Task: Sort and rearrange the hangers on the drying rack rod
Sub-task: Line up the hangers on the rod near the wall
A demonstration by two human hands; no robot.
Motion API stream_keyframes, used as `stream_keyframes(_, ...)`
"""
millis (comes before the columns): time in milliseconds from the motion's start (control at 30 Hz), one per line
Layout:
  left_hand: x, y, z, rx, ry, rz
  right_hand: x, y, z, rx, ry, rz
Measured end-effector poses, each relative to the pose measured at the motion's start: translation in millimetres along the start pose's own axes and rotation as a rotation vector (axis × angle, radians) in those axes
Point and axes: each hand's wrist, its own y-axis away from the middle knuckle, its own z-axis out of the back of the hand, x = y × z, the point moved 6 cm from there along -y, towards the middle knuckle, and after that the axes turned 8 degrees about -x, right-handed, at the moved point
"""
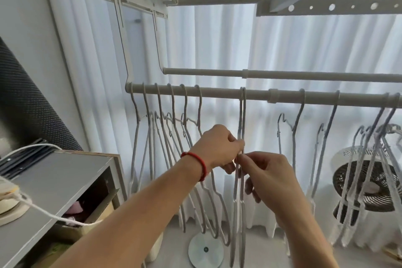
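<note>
Pinching mid-frame paired wire hangers (242, 115) w/ left hand (217, 148) & right hand (267, 176); light, thin, tangle-prone, probably best gripped at necks

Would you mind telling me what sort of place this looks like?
Probably a home laundry-drying corner or balcony: wire hangers hang on a drying rack rod, white curtains cover the window behind, and a fan stands at right.

rod (217, 93) bare beside paired hangers (242, 115) | left hanger cluster (169, 119) crowded | right hangers (369, 148) bunched
</note>
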Motion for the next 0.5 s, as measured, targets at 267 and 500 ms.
stream_keyframes(267, 1, 8, 8, -0.085, 0.048, 0.039, 3, 2, 5, -0.044, 0.035, -0.011)
stream_keyframes(500, 10, 8, 16, -0.165, 0.042, 0.108, 5, -1, 8, 0.003, 0.062, -0.006)
